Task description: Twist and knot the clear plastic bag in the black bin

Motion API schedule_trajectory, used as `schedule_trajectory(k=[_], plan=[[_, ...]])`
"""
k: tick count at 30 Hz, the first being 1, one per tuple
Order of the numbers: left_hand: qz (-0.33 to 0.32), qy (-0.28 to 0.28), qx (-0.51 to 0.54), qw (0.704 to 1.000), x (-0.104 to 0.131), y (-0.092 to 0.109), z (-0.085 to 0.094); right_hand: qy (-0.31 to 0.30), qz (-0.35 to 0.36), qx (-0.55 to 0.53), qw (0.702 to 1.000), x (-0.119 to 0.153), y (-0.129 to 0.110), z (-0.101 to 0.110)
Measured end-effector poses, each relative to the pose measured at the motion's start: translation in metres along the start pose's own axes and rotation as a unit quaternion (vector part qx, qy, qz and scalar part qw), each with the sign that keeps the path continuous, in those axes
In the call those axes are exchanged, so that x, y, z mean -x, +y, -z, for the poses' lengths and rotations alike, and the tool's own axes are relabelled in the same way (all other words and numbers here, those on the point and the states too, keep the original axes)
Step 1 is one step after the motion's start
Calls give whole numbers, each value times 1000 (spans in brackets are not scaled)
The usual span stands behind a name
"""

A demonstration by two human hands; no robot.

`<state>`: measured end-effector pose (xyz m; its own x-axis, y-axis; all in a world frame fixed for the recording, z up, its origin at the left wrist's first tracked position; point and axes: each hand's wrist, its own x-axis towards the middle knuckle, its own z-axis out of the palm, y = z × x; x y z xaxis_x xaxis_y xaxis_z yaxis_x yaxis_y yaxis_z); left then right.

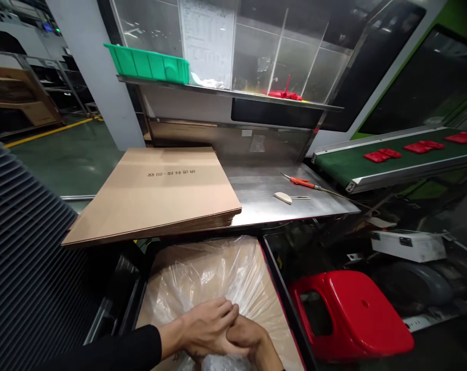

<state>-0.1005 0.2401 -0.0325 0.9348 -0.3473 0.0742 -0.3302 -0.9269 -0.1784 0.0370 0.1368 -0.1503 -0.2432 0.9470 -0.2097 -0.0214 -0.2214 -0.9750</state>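
Your left hand [206, 330] and right hand [252, 342] meet at the bottom edge of the view, fingers curled narrow and pressed together on the clear, crinkled plastic bag [214, 273]. The bag lines an open brown cardboard box [274, 309] just below the front edge of the stainless-steel bench [264, 190]. Your left hand lies over the right; whether the right one grips the film, you cannot tell.

On the bench, a stack of flat brown cardboard sheets [160, 190] overhangs the left edge. To its right lie orange-handled cutters [301, 181] and a small pale blade-shaped tool [283, 197]. A red plastic stool [353, 314] stands right of the box. Flat red moulded parts [382, 154] rest on the green conveyor belt [342, 165].
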Motion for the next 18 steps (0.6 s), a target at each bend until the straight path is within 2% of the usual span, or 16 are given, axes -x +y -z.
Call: schedule_trajectory(k=[3, 6, 9, 11, 15, 18], plan=[[35, -70, -21, 997, 0, 6, -4, -33, -44, -166, 985, 2, -8, -6], [59, -127, -8, 990, 2, 11, -7, -46, -68, -254, 964, 6, -27, -4], [75, -166, 18, 983, 6, 15, -1, -65, -90, -303, 946, 11, -44, 0], [102, -196, 73, 972, 6, 19, 5, -74, -96, -324, 938, 14, -49, 1], [223, -246, 178, 926, 1, 28, 10, -60, -87, -364, 925, 14, -40, -3], [267, -258, 208, 905, -2, 31, 7, -59, -81, -373, 922, 12, -35, -4]])
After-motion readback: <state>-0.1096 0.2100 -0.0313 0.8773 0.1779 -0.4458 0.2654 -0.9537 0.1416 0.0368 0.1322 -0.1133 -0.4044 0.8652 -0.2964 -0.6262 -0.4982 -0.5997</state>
